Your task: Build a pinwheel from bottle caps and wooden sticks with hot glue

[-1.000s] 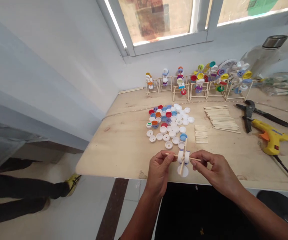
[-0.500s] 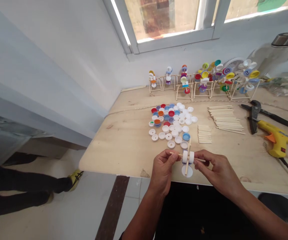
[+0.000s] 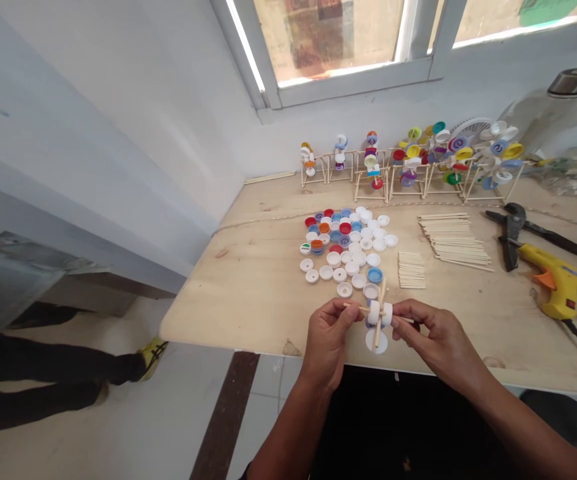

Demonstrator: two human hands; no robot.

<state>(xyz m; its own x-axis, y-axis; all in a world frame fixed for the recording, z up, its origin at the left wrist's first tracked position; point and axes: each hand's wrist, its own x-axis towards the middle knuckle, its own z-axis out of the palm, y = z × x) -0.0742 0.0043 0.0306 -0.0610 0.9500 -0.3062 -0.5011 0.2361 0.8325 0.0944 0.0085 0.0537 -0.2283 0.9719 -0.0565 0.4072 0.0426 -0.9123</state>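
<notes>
Between my hands, over the table's front edge, is a small wheel of crossed wooden sticks and white bottle caps (image 3: 387,313). My left hand (image 3: 329,337) is closed in a pinch on the left end of its crosswise wooden stick (image 3: 357,307). On the other side, my right hand (image 3: 431,333) pinches the wheel's right part, where a stick end pokes out by the fingers. A round white cap (image 3: 376,341) hangs at the wheel's lower end. Just beyond lie loose bottle caps (image 3: 352,268), mostly white, with some blue, red and orange.
Cut sticks lie in a short pile (image 3: 411,271) and a longer pile (image 3: 453,240). Right of them are black-handled pliers (image 3: 513,233) and a yellow glue gun (image 3: 563,280). Finished cap wheels on stick frames (image 3: 411,167) line the wall. A person's legs (image 3: 43,367) are at left.
The wheel has turned slightly between my hands, its upright stick now leaning differently. Both hands keep their pinch. The whole view has shifted a little.
</notes>
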